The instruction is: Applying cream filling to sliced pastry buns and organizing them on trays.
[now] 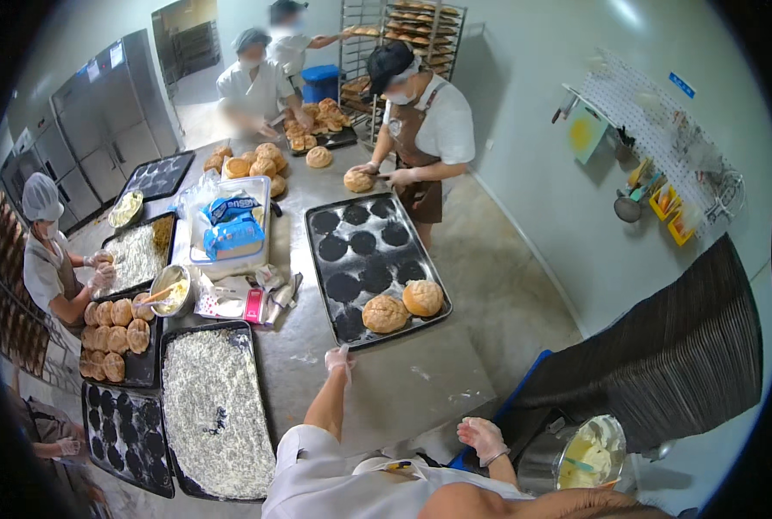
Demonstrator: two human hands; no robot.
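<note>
My left hand [340,360], in a clear glove, grips the near edge of a black baking tray [338,262] on the metal table. Two round golden buns, one bun [385,314] and another bun [423,297], sit at that tray's near end. Dark round marks in white powder cover the rest of it. Off the table's near right corner is my gloved right hand [483,438], holding nothing, its fingers loosely apart. Beside it stands a metal bowl [568,471] of pale yellow cream with a green-tipped spatula [579,464].
Across the table a co-worker [434,121] handles a bun [358,180]. A tray of white shreds [213,406] lies left, beside a tray of buns [150,355]. A plastic bin [260,246] holds blue packages. Stacked dark trays [654,346] rise at right.
</note>
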